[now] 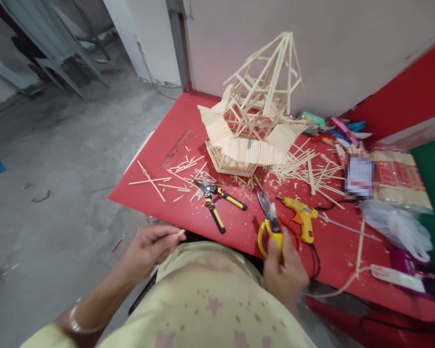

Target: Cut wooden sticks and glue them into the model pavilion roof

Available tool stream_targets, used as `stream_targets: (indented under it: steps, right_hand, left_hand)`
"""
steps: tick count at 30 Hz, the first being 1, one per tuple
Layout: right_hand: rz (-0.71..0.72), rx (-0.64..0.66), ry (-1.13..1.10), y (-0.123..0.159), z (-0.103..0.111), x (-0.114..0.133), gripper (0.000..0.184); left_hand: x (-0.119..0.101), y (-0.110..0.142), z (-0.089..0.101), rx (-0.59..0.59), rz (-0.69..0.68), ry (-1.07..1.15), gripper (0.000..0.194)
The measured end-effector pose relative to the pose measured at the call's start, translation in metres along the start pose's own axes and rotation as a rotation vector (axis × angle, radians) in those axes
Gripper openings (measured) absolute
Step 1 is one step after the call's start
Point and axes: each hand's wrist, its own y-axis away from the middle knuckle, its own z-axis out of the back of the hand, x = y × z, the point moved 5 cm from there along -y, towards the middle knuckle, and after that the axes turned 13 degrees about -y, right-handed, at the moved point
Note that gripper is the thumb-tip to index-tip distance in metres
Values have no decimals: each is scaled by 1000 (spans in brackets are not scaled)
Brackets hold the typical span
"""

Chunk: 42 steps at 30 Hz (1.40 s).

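My left hand (pixel 150 249) is closed in a pinch just off the table's front edge, with the pale tip of a short wooden stick (pixel 181 233) showing at the fingertips. My right hand (pixel 285 269) grips yellow-handled scissors (pixel 274 225) over the front edge, their blades pointing away from me. Between the hands, yellow-and-black pruning shears (pixel 212 197) lie on the table with handles spread. A yellow glue gun (pixel 301 216) rests just right of the scissors. Behind the tools stands a model built of wooden sticks (pixel 252 150), with an open pointed frame on top.
Loose sticks (pixel 313 166) and shavings litter the red table (pixel 141 186). A clear ruler (pixel 177 148) lies at left. Packs of sticks (pixel 402 176), a plastic bag (pixel 398 227) and a white power strip (pixel 397 279) are at right. A wall (pixel 329 53) stands behind.
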Motion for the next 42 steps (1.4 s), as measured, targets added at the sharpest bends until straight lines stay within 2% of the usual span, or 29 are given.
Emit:
stream_targets:
  steps: [2, 4, 9, 16, 23, 29, 36, 42]
  right_hand:
    - [27, 24, -28, -8, -2, 4, 51]
    - [54, 100, -97, -14, -9, 11, 47]
    - [115, 220, -271, -22, -23, 19, 51]
    - [124, 403, -277, -10, -39, 11, 57]
    - [128, 422, -230, -5, -43, 7, 61]
    - [134, 416, -172, -6, -40, 8, 60]
    - [140, 412, -212, -3, -41, 8, 60]
    - [130, 399, -175, -2, -40, 7, 57]
  left_hand:
    - [4, -7, 2, -21, -20, 21, 29]
    - [4, -19, -9, 36, -32, 70, 30]
    - [-4, -41, -36, 56, -52, 233, 31]
    - [-8, -44, -41, 79, -49, 288, 27]
    - [-13, -43, -49, 144, -48, 274, 29]
    - [-11, -41, -53, 231, 15, 335, 32]
    - [-3, -46, -50, 104, -41, 250, 31]
    - [-6, -41, -53, 105, -62, 172, 31]
